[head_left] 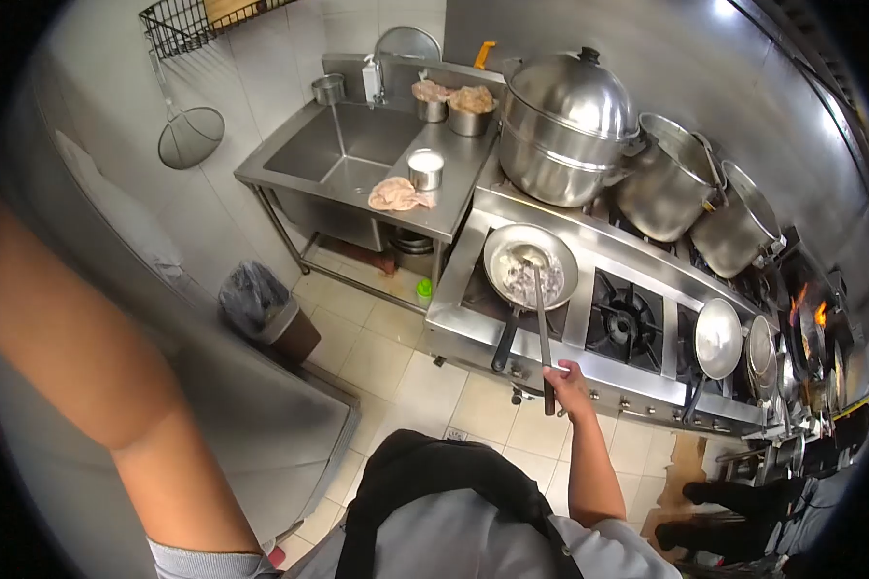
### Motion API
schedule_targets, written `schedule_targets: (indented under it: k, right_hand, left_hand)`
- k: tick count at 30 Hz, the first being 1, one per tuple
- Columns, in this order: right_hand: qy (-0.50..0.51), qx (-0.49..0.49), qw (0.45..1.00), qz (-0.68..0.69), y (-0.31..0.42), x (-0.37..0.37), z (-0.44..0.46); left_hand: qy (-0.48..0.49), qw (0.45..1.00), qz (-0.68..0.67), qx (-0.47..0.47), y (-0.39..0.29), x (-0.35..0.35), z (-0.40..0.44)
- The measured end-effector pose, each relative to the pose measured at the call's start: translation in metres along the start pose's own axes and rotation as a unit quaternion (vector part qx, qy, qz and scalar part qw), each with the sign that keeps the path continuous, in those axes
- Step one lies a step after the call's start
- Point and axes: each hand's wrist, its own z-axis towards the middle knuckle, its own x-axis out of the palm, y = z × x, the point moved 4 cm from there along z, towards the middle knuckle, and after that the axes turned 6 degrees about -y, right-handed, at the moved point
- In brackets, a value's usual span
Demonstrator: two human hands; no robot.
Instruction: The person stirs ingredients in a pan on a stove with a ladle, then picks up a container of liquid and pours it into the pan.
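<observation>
My right hand (571, 389) is closed around the dark grip of a long-handled ladle (541, 314). The ladle's bowl end rests in a frying pan (572, 266) on the stove's left burner. Whitish, bubbly-looking food or liquid (518, 282) lies in the pan, too blurred to name. The pan's black handle (506, 340) points toward me, and no hand touches it. My left arm (154, 425) rises along the left side, close to a large grey metal surface, and its hand is outside the picture.
A bare burner (624, 318) and another pan (717, 338) are to the right. A big lidded steamer pot (560, 145) and stockpots (652, 198) line the back. Flames (820, 314) show far right, near another person's dark sleeve (734, 497). Left are a sink (304, 145) and bin (285, 333).
</observation>
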Motion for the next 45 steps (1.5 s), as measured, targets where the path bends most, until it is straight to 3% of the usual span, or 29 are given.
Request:
schedule_targets:
  k: [3,7,10,11,14,18,21,29,45]
  right_hand:
    - [-0.025,-0.021,0.997,-0.076,0.015,0.011,-0.002]
    - [0.015,0.012,0.999,-0.05,-0.024,0.031,0.023]
    - [-0.006,-0.037,0.991,-0.125,-0.047,0.034,0.039]
    - [-0.066,-0.126,0.975,-0.17,-0.031,0.03,0.03]
    - [-0.074,-0.157,0.973,-0.152,-0.026,0.023,0.031]
    - [0.059,0.057,0.996,-0.019,0.03,0.002,0.013]
    - [0.1,0.093,0.981,0.135,0.029,-0.007,0.015]
    - [0.062,0.027,0.996,0.05,0.033,-0.036,0.011]
    - [0.109,0.137,0.962,0.208,0.045,-0.044,-0.025]
  left_hand:
    - [0.012,1.0,-0.006,-0.007,0.01,0.003,-0.001]
    - [0.034,0.999,-0.003,-0.014,0.017,0.011,0.005]
    - [0.049,0.998,-0.017,-0.021,0.028,0.029,0.007]
    - [0.054,0.998,-0.024,-0.028,0.032,0.037,0.005]
    - [0.059,0.997,-0.033,-0.044,0.039,0.051,-0.004]
    - [0.065,0.996,-0.039,-0.051,0.041,0.067,-0.012]
    - [0.068,0.995,-0.048,-0.056,0.042,0.078,-0.019]
    - [0.067,0.994,-0.045,-0.069,0.053,0.086,-0.025]
    - [0.066,0.986,-0.034,-0.149,0.1,0.084,-0.083]
